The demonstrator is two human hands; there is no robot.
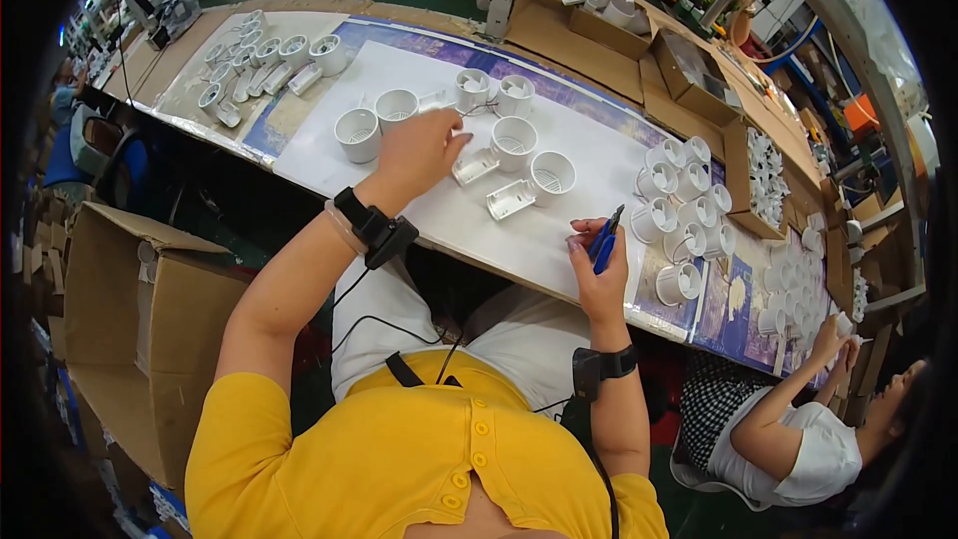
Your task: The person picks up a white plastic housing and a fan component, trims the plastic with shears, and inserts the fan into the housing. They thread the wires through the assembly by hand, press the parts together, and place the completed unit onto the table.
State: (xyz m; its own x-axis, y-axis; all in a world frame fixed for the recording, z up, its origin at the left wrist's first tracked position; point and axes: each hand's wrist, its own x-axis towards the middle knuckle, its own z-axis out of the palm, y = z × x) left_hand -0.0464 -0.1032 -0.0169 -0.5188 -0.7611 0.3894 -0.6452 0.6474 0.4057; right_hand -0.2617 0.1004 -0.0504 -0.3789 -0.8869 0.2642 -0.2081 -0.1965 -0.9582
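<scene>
My left hand [424, 152] reaches over the white sheet [339, 178], thumb and curled forefinger slightly apart, with nothing visible between them; its other fingers are partly hidden. Beside it stand two white round plastic cups, one [357, 134] nearest the wrist. Two more open cups, including one [553, 175], lie to its right, each by a white rectangular housing [511, 200]. Farther back, two cups [472, 89] with inner parts stand near thin wires. My right hand [602, 274] is closed around blue-handled pliers [605, 243], dark jaws pointing up, above the sheet's near right edge.
White cup assemblies cluster at the table's far left [267, 52] and right [685, 202]. A cardboard box [750, 180] of small white parts stands behind the right cluster. A large open carton [165, 339] sits at my left. A co-worker [788, 439] handles white parts at far right.
</scene>
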